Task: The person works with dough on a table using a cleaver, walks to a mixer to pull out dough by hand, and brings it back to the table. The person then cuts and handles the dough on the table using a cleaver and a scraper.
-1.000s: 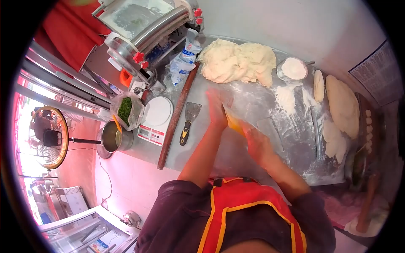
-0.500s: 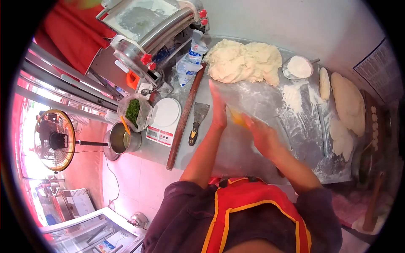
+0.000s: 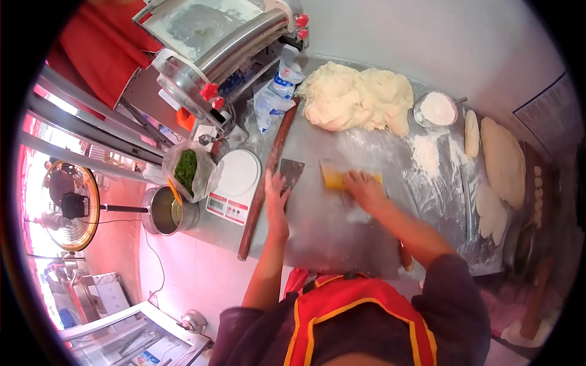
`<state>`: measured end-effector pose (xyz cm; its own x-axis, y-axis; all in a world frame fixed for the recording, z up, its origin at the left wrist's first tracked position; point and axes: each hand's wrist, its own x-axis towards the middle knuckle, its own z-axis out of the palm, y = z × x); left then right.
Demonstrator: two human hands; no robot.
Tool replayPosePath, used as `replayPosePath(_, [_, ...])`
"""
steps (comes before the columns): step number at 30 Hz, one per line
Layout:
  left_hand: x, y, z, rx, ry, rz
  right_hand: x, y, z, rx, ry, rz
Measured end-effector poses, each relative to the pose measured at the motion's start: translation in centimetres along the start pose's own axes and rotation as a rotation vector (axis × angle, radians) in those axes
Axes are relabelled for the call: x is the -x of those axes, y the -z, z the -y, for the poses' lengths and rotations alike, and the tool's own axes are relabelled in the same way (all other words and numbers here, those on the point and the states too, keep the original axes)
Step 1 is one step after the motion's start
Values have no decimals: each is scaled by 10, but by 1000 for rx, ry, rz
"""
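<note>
My right hand [image 3: 365,190] closes on the yellow handle of a dough scraper [image 3: 333,179], flat against the metal worktop [image 3: 329,235]. Further left, my left hand [image 3: 278,204] is over the handle of a putty knife with fingers apart; whether it touches the handle cannot be made out. The putty knife's metal blade [image 3: 292,172] shows beyond the fingers. A long wooden rolling pin [image 3: 253,219] lies just left of that hand. Behind both hands rests a big lump of pale dough [image 3: 357,97].
On the left are a white kitchen scale [image 3: 235,177], a bag of chopped greens [image 3: 186,168], a metal pot [image 3: 163,213] and a dough-rolling machine [image 3: 238,46]. To the right sit a bowl of flour [image 3: 438,110], loose flour [image 3: 425,155] and flattened dough [image 3: 503,158].
My hands have parted. The left has moved left and down to the putty knife; the right has drawn the yellow scraper level on the worktop. The view has shifted slightly.
</note>
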<state>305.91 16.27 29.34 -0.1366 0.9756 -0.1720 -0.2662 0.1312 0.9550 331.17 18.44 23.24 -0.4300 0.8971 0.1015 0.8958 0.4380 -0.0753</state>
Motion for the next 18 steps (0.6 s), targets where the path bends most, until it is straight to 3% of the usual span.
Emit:
replayPosePath(4, [10,26,7,-19,122,-102,-110,-30,-73,85,-81,-96])
replayPosePath(7, [22,39,14,-53,-108,42,-126,-14,-87,6,-25,-135])
replayPosePath(13, [12,30,-2,-80,-146,143,-44,14,-34,-89,-23,54])
replayPosePath(15, [7,34,-5,-90,-151,148,-11,6,-1,-49,-53,58])
replayPosePath(18, [8,38,0,-51,-104,146,-37,-16,22,20,8,-74])
